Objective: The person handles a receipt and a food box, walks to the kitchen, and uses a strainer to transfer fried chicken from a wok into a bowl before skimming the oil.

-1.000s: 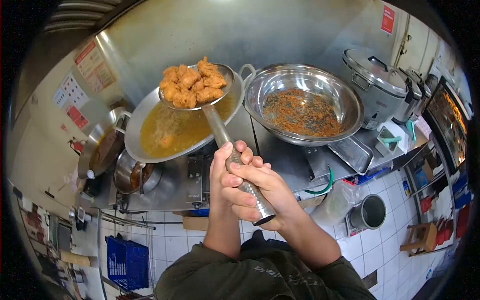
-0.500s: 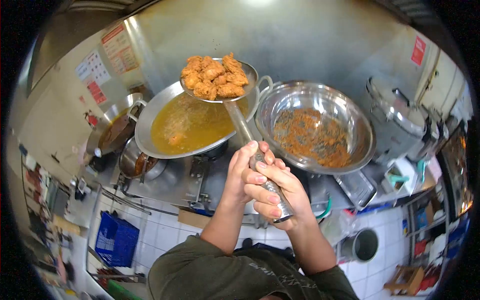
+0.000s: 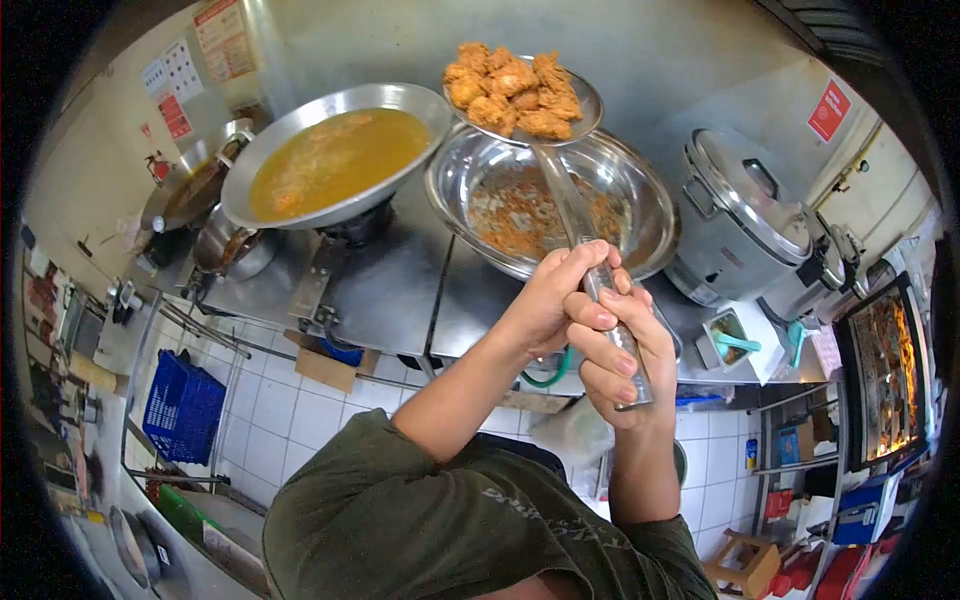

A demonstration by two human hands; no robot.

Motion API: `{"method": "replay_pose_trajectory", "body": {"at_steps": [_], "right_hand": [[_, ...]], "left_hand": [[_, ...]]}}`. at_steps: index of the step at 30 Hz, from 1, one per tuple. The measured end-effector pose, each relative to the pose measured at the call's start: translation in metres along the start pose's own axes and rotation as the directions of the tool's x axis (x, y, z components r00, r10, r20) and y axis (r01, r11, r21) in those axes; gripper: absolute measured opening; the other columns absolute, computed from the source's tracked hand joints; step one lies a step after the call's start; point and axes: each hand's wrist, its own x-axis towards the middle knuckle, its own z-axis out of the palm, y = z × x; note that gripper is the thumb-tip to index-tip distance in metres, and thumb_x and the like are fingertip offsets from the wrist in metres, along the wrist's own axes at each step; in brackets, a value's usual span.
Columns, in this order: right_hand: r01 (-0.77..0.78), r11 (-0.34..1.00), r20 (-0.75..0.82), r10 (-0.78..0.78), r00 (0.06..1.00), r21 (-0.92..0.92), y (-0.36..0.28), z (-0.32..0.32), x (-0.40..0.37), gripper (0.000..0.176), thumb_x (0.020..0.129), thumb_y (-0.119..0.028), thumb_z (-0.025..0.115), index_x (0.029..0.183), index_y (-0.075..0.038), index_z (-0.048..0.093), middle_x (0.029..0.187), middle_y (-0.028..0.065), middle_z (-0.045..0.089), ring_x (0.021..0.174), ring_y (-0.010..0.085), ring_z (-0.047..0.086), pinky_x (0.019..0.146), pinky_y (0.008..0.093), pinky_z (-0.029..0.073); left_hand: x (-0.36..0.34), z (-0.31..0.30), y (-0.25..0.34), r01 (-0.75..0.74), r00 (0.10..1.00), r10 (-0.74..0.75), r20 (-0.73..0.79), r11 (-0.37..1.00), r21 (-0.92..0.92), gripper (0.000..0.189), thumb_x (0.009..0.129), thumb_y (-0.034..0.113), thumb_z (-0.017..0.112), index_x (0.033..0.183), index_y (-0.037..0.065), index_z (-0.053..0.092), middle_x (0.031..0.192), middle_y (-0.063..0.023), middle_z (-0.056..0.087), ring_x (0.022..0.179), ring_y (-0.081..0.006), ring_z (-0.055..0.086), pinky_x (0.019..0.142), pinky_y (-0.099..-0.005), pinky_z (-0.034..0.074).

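gripped skimmer (image 3: 563, 195) by handle w/ both hands. left hand (image 3: 553, 297) curled shut round shaft higher up; right hand (image 3: 622, 358) fisted tight round lower end, butt of handle poking out below. carried heap of fried chicken pcs (image 3: 512, 88) in round head: golden-brown, craggy crust, piled in a mound. hung at 12 o'clock from hands, over far side of steel bowl (image 3: 458, 172), raised clear of it. showed orange-brown crumbs across bowl bottom, shiny walls round them. sat wok (image 3: 300, 112) of yellow oil at 10 o'clock, rim just beside bowl rim. stood rice cooker (image 3: 745, 215) at 2 o'clock, near bowl's right edge. left open air betw. head and crumbs; flat steel counter (image 3: 390, 290) at 9 o'clock of hands.
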Motion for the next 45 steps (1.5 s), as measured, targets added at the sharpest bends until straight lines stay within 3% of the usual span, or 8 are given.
{"method": "replay_pose_trajectory", "body": {"at_steps": [9, 13, 14, 17, 21, 31, 33, 45], "right_hand": [[-0.069, 0.907, -0.304, -0.067, 0.95, -0.414, -0.043, -0.032, -0.031, 0.018, 0.095, -0.018, 0.045, 0.082, -0.005, 0.046, 0.062, 0.004, 0.047, 0.04, 0.0122, 0.042, 0.032, 0.024, 0.036], [-0.206, 0.794, -0.483, -0.123, 0.867, -0.572, -0.065, -0.052, -0.046, 0.014, 0.093, -0.01, 0.045, 0.106, -0.004, 0.044, 0.074, 0.0057, 0.046, 0.043, 0.009, 0.041, 0.028, 0.0223, 0.035], [-0.216, 0.782, -0.482, -0.119, 0.868, -0.584, -0.069, -0.056, -0.049, 0.012, 0.092, -0.009, 0.045, 0.102, -0.003, 0.043, 0.073, 0.0055, 0.046, 0.042, 0.0094, 0.041, 0.028, 0.0235, 0.035], [-0.274, 0.727, -0.514, -0.126, 0.848, -0.629, -0.084, -0.064, -0.064, 0.008, 0.09, -0.007, 0.045, 0.095, -0.002, 0.041, 0.07, 0.005, 0.046, 0.039, 0.0099, 0.041, 0.028, 0.0257, 0.037], [-0.354, 0.59, -0.528, -0.146, 0.837, -0.726, -0.102, -0.058, -0.071, 0.022, 0.09, -0.005, 0.044, 0.111, -0.003, 0.04, 0.07, 0.0051, 0.044, 0.039, 0.0088, 0.04, 0.026, 0.0243, 0.036], [-0.493, 0.296, -0.557, -0.191, 0.808, -0.818, -0.153, -0.021, -0.059, 0.033, 0.087, -0.006, 0.047, 0.118, 0.001, 0.043, 0.067, 0.0028, 0.045, 0.036, 0.0084, 0.039, 0.026, 0.0251, 0.035], [-0.554, 0.22, -0.596, -0.299, 0.745, -0.803, -0.169, 0.0, -0.058, 0.055, 0.084, -0.007, 0.05, 0.137, 0.002, 0.036, 0.066, 0.0038, 0.047, 0.034, 0.0076, 0.038, 0.025, 0.023, 0.034], [-0.572, -0.028, -0.552, -0.229, 0.802, -0.82, -0.211, 0.031, -0.052, 0.034, 0.084, -0.005, 0.053, 0.116, 0.005, 0.047, 0.068, 0.0053, 0.05, 0.035, 0.0092, 0.042, 0.027, 0.0259, 0.036]], "left_hand": [[0.029, 0.0, -0.084, 0.205, 0.978, -0.208, 0.019, 0.937, -0.283, 0.028, 0.093, 0.035, 0.051, 0.094, 0.007, 0.049, 0.084, -0.0092, 0.054, 0.097, -0.0276, 0.058, 0.092, -0.0443, 0.048], [0.024, -0.021, -0.104, 0.453, 0.892, -0.446, 0.079, 0.873, -0.18, 0.05, 0.095, 0.053, 0.048, 0.117, 0.008, 0.049, 0.111, -0.0151, 0.061, 0.104, -0.0279, 0.06, 0.089, -0.0442, 0.049], [0.017, -0.026, -0.115, 0.459, 0.883, -0.418, 0.214, 0.863, -0.211, 0.057, 0.095, 0.057, 0.045, 0.126, 0.009, 0.045, 0.109, -0.0131, 0.061, 0.102, -0.0276, 0.061, 0.086, -0.0437, 0.051], [-0.015, -0.047, -0.091, 0.362, 0.85, -0.367, -0.377, 0.928, -0.086, 0.05, 0.096, 0.05, 0.048, 0.126, 0.01, 0.041, 0.107, -0.0105, 0.059, 0.099, -0.026, 0.061, 0.083, -0.0428, 0.053], [-0.006, -0.117, -0.042, -0.091, 0.679, 0.241, -0.694, 0.965, 0.246, 0.034, 0.097, 0.029, 0.055, 0.116, 0.006, 0.039, 0.104, -0.0096, 0.054, 0.099, -0.0219, 0.058, 0.088, -0.0404, 0.051], [0.01, -0.137, -0.046, -0.204, 0.738, 0.409, -0.537, 0.894, 0.4, 0.016, 0.101, 0.014, 0.047, 0.113, 0.005, 0.041, 0.104, -0.0107, 0.061, 0.087, -0.0169, 0.064, 0.073, -0.0305, 0.055], [0.009, -0.138, -0.042, -0.174, 0.756, 0.384, -0.53, 0.899, 0.402, 0.016, 0.101, 0.014, 0.047, 0.113, 0.005, 0.041, 0.102, -0.0108, 0.061, 0.082, -0.0172, 0.065, 0.069, -0.0291, 0.056], [0.001, -0.135, -0.036, -0.15, 0.803, 0.35, -0.483, 0.902, 0.404, 0.021, 0.101, 0.017, 0.048, 0.118, 0.005, 0.042, 0.093, -0.0094, 0.064, 0.078, -0.0158, 0.065, 0.066, -0.0255, 0.053]]}}
